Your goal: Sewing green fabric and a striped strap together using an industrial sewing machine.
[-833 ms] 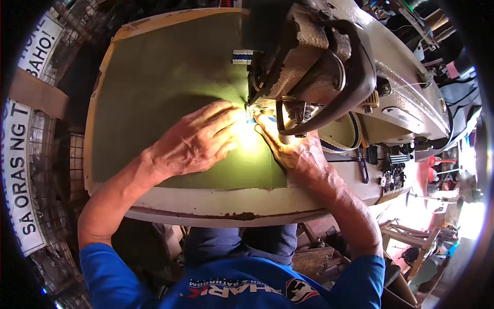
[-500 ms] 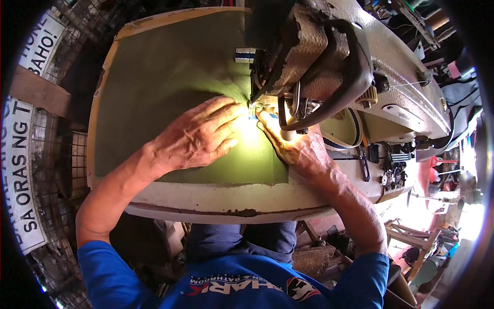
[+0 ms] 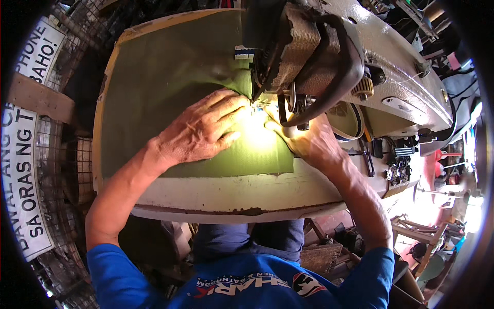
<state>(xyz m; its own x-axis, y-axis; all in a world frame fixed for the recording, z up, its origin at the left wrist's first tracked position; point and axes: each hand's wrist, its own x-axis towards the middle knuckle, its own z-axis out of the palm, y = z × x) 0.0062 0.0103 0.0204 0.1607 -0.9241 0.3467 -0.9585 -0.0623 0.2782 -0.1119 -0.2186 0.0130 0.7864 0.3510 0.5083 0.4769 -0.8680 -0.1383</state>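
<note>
A large olive-green fabric sheet [image 3: 159, 67] lies under the head of a sewing machine [image 3: 309, 49]. My left hand [image 3: 200, 129] rests on the fabric left of the needle, open, its fingers reaching toward the presser foot and the thumb apart. From the right, my right hand [image 3: 311, 144] lies on the cloth close to the needle, open as far as its fingers show. Part of it is behind the machine's dark curved bar, and lamp glare washes out the fingertips. A bit of blue-and-white striped strip shows by the foot; the strip's end [image 3: 244, 52] emerges beyond the machine head.
More striped strip [image 3: 355, 123] loops beneath the machine arm. Dark scissors-like handles [image 3: 367, 160] and small metal parts [image 3: 399, 170] lie on the right of the worn white table [image 3: 226, 191]. Wire mesh with white signs [image 3: 25, 180] stands at left; a wooden frame [image 3: 422, 234] at lower right.
The view has shifted slightly. The fabric has moved a little away from me, under the machine. My right fingers have drawn back slightly from the needle; my left hand stays beside it.
</note>
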